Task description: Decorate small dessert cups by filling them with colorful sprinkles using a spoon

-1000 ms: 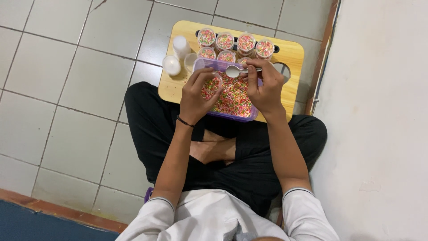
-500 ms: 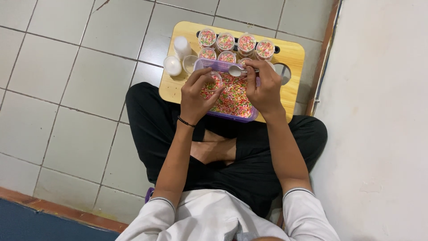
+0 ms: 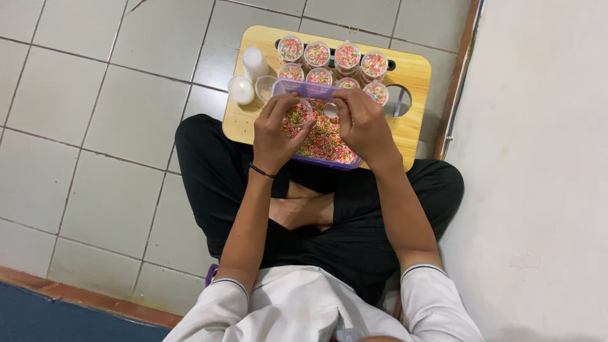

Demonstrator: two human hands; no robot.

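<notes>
While the wooden lap tray [image 3: 415, 73] sits past both hands, the purple tub of sprinkles [image 3: 326, 136] lies right under them. Left hand [image 3: 273, 133] curls around a small clear cup [image 3: 297, 114], fingertips pinching its rim. Right hand [image 3: 364, 123] pinches a little spoon [image 3: 329, 110] beside it. That cup looks light and thin (probably squashy), so I'd grip its sides gently.

White sleeves [image 3: 415, 278], black trousers [image 3: 354, 240], black wristband [image 3: 261, 171].
</notes>
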